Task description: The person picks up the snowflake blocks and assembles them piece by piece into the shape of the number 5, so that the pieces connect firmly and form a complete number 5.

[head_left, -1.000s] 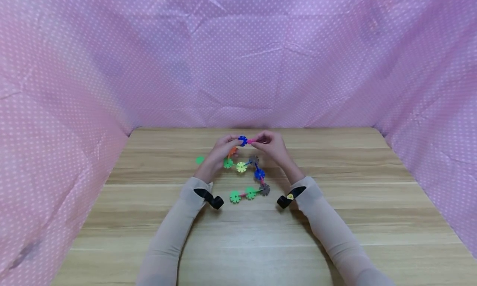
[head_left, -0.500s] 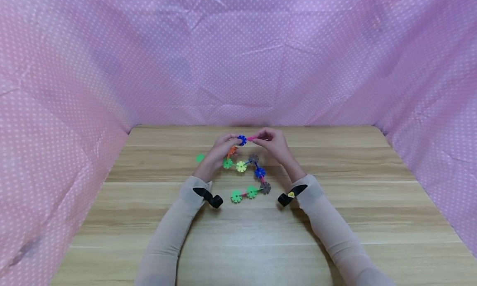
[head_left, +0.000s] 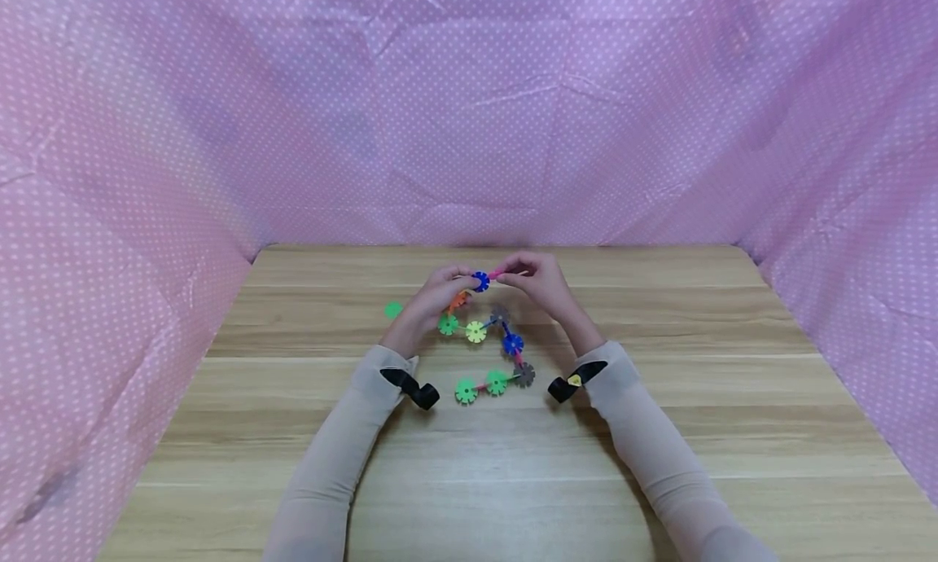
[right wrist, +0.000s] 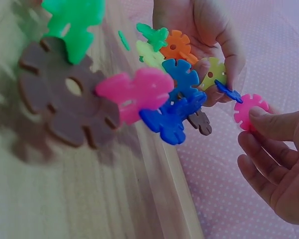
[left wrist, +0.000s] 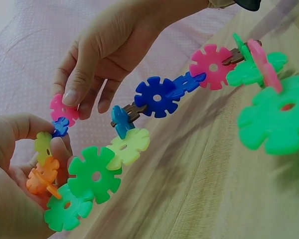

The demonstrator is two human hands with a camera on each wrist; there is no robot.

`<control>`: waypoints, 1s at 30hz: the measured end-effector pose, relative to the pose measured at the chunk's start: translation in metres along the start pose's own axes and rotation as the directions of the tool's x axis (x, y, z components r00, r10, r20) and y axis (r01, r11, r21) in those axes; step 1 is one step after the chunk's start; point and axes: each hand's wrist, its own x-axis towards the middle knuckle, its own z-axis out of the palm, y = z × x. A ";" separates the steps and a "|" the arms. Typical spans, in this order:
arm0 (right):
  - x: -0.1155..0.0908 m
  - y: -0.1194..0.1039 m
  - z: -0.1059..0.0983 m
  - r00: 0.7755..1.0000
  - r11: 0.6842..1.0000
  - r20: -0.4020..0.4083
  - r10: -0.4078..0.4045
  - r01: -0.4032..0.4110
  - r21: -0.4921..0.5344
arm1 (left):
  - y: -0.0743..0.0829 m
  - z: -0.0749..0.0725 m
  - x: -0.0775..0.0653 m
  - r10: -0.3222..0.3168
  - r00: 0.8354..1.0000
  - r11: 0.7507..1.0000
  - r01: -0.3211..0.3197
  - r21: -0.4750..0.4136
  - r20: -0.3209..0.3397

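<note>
My left hand (head_left: 432, 301) pinches a dark blue snowflake disc (left wrist: 60, 126) between thumb and fingers. That disc ends a chain of notched plastic discs slotted into each other. A yellow disc (right wrist: 213, 73) and orange discs (right wrist: 176, 46) lie by the left palm. From there the chain runs through green (left wrist: 94, 175), pale yellow (left wrist: 134, 144), blue (left wrist: 157, 97) and brown discs (right wrist: 65, 94), bending back toward the person. Between thumb and fingers, my right hand (head_left: 541, 285) holds a pink snowflake disc (right wrist: 250, 108). The pink disc's edge is right at the blue disc's edge.
A loose green disc (head_left: 393, 310) lies on the wooden table (head_left: 659, 399), left of the left hand. Two joined green discs (head_left: 466, 391) form the chain's near end, between the forearms. Pink dotted cloth (head_left: 469, 138) surrounds the table's back and sides.
The blue disc has shifted slightly right and toward the person, and the chain's near end has also moved a little right. Both hands keep their pinches with little movement.
</note>
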 end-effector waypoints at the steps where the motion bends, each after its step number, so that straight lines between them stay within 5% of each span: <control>1: 0.000 0.000 0.000 1.000 1.000 0.003 0.000 0.000 0.002 | 0.000 0.000 0.000 0.000 1.000 1.000 0.000 0.001 0.003; 18: 0.001 -0.002 0.007 0.996 0.997 -0.071 0.051 -0.047 0.061 | -0.003 0.002 0.003 0.005 1.000 1.000 -0.005 0.003 0.008; 26: -0.010 -0.038 0.004 0.995 0.997 -0.086 0.050 -0.044 0.064 | -0.002 0.003 0.003 0.013 1.000 1.000 -0.013 -0.015 0.006; 30: -0.010 -0.038 0.004 0.995 0.997 -0.088 0.056 -0.050 0.067 | -0.001 0.004 0.002 0.025 1.000 1.000 -0.025 -0.007 0.011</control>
